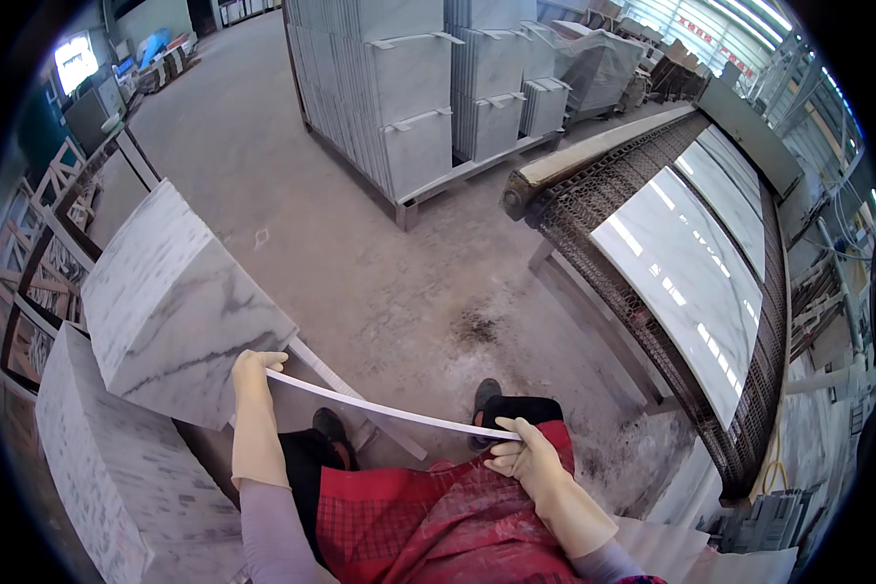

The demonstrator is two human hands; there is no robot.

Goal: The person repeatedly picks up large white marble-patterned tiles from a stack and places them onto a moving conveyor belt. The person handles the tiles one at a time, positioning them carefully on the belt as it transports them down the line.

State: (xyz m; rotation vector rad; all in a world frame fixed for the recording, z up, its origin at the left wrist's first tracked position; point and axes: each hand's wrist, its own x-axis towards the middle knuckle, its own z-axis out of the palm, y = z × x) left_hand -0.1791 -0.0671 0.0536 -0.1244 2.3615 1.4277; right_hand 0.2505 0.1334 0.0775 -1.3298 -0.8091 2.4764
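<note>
Both my hands wear pale cream gloves and grip a thin white marble piece (389, 408) in front of my red apron (399, 521). Only its narrow edge shows, so I cannot tell whether it is a strip or a tile seen edge-on. My left hand (253, 378) closes on its left end, beside a stack of grey-veined marble tiles (200, 326). At the right end, my right hand (528, 459) pinches it with the thumb on top. A pale bar (346, 389) slants down from the tile stack, passing behind the marble piece.
A second marble stack (127, 477) stands at lower left, by a metal frame (54, 229). On the right, a chain-mesh conveyor (594, 219) carries glossy marble slabs (686, 277). Ahead, a rack (406, 209) holds upright tile bundles. My shoes (487, 397) are on the dusty floor.
</note>
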